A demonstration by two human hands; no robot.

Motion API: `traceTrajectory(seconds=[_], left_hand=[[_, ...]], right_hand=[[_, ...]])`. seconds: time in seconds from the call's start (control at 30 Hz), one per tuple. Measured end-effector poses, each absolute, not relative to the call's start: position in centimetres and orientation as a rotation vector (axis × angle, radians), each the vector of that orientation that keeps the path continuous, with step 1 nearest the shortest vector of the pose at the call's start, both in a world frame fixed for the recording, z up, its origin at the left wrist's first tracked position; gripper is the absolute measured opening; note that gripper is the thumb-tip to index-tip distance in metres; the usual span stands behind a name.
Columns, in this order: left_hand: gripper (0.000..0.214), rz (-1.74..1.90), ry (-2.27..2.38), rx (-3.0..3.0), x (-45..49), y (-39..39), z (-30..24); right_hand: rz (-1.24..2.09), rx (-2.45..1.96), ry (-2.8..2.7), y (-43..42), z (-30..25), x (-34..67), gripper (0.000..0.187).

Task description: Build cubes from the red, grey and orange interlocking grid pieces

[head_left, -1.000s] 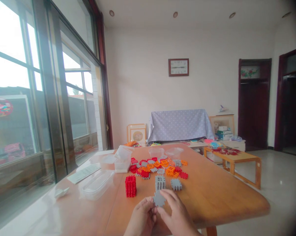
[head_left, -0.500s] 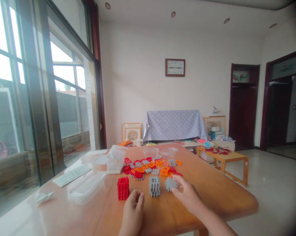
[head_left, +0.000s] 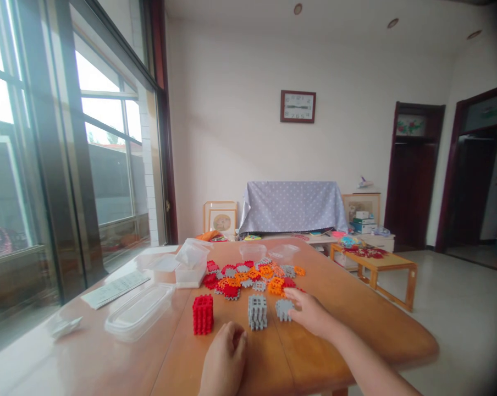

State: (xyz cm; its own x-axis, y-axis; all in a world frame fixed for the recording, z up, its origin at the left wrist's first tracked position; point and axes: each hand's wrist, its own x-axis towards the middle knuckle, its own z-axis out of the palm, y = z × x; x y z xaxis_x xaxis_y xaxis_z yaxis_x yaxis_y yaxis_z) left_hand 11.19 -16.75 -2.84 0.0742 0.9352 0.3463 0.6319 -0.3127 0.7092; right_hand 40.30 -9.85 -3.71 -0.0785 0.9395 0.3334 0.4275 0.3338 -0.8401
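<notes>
Two upright stacks: on the counter point(head_left: 388, 330), apart from each other — the red stack point(head_left: 203, 314) to the left, the grey stack point(head_left: 257, 312) nearer the middle.
Left hand point(head_left: 224, 357): low over the near part of the counter, in front of the gap between the stacks; fingers loosely curled inward, palm hidden, so impossible to tell whether wrapped around anything.
Right hand point(head_left: 310, 311): stretched forward to the grey pile point(head_left: 284, 311), thumb and forefinger partly parted at its right side; contact or hold on a piece impossible to tell.
Grey pile: on the counter just right of the grey stack, lower than it, with toothed edges.
Mixed heap point(head_left: 252, 279): red, orange and grey notched pieces, many overlapping, spread behind both stacks.
Clear tray point(head_left: 139, 313): lying left of the red stack.
Translucent box point(head_left: 191, 273): beside the heap's left end.
Printed sheet point(head_left: 115, 290): flat, farther left.
Background: dotted cloth point(head_left: 293, 206) draped below a wall clock point(head_left: 298, 106).
</notes>
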Motion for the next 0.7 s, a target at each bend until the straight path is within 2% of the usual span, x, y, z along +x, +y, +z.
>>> traceTrajectory(seconds=[0.4, 0.7], left_hand=[[0.018, 1.08, 1.572, 2.005, 11.3, -16.7, -3.0], [0.019, 1.128, 1.55, 1.983, 11.2, -16.5, -3.3]], right_hand=[[0.801, -1.223, -1.56, -9.6, -5.1, 40.4, 0.06], [0.635, -1.301, -1.435, -11.5, -3.3, 38.3, 0.055]])
